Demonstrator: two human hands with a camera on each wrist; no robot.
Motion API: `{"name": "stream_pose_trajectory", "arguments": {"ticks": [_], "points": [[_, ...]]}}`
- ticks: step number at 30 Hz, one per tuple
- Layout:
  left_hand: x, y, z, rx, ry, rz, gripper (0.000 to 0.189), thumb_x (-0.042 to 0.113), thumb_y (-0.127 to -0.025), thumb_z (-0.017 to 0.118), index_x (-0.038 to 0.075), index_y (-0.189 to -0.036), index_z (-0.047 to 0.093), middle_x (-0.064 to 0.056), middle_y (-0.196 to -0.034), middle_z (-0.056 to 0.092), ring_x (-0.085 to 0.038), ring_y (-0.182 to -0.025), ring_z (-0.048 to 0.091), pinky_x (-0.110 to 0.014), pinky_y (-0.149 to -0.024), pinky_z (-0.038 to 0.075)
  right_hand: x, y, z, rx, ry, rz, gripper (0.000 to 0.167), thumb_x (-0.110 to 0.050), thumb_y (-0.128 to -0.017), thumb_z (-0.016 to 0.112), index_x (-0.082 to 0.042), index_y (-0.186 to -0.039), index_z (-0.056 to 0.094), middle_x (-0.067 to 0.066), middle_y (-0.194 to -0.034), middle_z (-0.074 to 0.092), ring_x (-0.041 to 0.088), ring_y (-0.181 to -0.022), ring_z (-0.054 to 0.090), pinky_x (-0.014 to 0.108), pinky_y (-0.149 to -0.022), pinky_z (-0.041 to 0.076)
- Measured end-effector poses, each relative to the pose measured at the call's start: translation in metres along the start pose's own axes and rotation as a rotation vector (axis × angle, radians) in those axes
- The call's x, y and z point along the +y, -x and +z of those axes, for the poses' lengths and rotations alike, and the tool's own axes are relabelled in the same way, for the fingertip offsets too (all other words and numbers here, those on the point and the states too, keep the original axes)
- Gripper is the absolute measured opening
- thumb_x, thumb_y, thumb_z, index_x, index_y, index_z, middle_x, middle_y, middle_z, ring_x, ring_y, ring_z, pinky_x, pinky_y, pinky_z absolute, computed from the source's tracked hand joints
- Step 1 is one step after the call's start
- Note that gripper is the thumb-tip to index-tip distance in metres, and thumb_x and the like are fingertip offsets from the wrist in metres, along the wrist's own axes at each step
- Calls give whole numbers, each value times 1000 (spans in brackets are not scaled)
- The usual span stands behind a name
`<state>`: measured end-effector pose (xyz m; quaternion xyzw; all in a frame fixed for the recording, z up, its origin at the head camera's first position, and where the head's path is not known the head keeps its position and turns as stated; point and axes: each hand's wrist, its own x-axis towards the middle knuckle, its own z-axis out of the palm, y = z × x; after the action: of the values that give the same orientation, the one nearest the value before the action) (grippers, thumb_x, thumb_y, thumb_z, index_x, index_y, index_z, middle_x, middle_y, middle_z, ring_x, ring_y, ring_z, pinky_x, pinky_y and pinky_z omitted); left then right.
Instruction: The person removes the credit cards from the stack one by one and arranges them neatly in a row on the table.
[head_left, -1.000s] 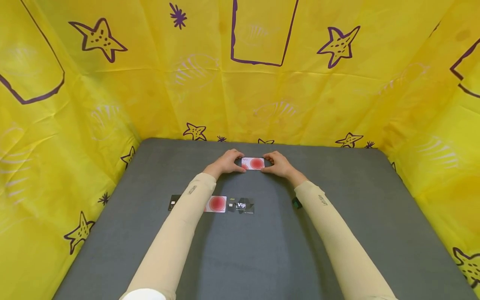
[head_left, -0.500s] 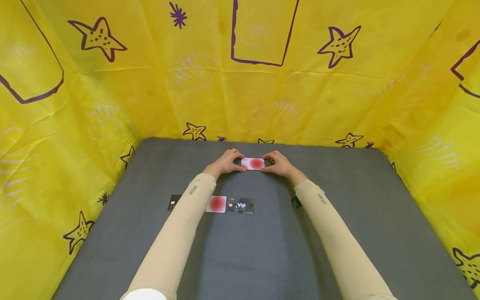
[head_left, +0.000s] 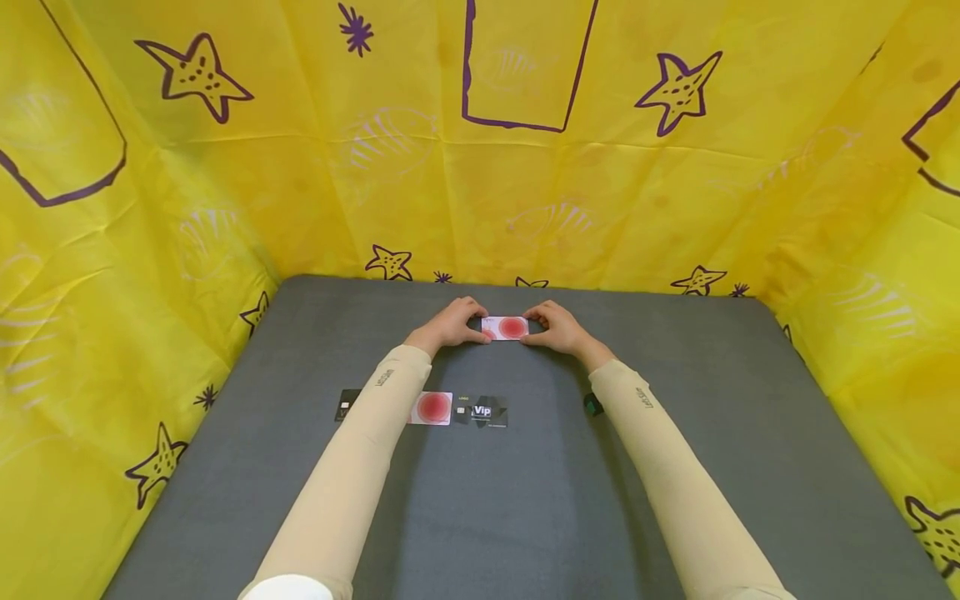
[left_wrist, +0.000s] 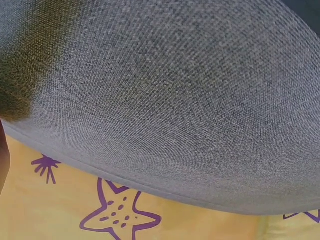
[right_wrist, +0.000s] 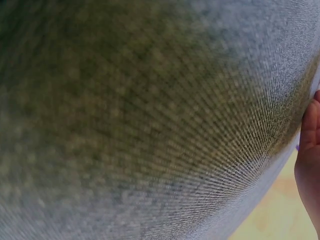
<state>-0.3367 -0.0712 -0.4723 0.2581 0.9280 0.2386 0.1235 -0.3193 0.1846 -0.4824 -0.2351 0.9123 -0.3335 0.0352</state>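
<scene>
A white card with red circles (head_left: 506, 327) is held level between both hands near the back of the grey table. My left hand (head_left: 453, 323) pinches its left end, thumb at the near corner and fingers at the far one. On the opposite end, my right hand (head_left: 557, 327) grips the card the same way. The wrist views show mostly grey cloth; part of the right hand (right_wrist: 311, 150) appears at the right edge of the right wrist view, and the card is outside both.
Nearer me lie a black card (head_left: 346, 405), another red-circled card (head_left: 433, 408) and a black Vip card (head_left: 482, 411) in a row, partly hidden by the left sleeve (head_left: 375, 450). Yellow patterned cloth (head_left: 495, 200) walls the grey table (head_left: 510, 500) at back and sides.
Hardly anything differs: both hands keep their hold on the card, which has shifted only very slightly toward me and left. The row of cards stays put.
</scene>
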Motion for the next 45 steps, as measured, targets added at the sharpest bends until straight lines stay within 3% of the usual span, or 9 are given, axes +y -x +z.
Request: {"name": "stream_pose_trajectory", "arguments": {"ticks": [6,21,33,45], "points": [[1,2,1,15,-3,4,54,34,-84,77,4,-126,61,-11,-123,55,-25,-116,46,-36,-107,34,3,1,2,6,2,-31,52,-21,-79,82,3,-122,63,19,-110,57,30,-96,49,41,-88,41],[6,7,1,31,-32,66,53,32,-85,77,2,-125,60,-12,-120,54,-25,-112,48,-36,-104,37,6,4,7,-5,4,4,53,-25,-79,82,-2,-123,64,16,-112,57,30,-99,50,42,-91,42],[9,8,-1,73,-33,110,54,31,-84,78,1,-126,60,-14,-121,53,-27,-114,48,-37,-105,35,4,7,5,38,49,-47,54,-23,-79,82,0,-123,61,15,-107,58,27,-94,50,40,-87,42],[14,11,-7,112,-25,160,56,32,-81,81,2,-124,61,-12,-121,58,-24,-114,51,-35,-105,37,-4,18,-4,96,33,-80,57,-26,-76,85,-1,-122,61,13,-110,59,26,-101,54,40,-93,45]]}}
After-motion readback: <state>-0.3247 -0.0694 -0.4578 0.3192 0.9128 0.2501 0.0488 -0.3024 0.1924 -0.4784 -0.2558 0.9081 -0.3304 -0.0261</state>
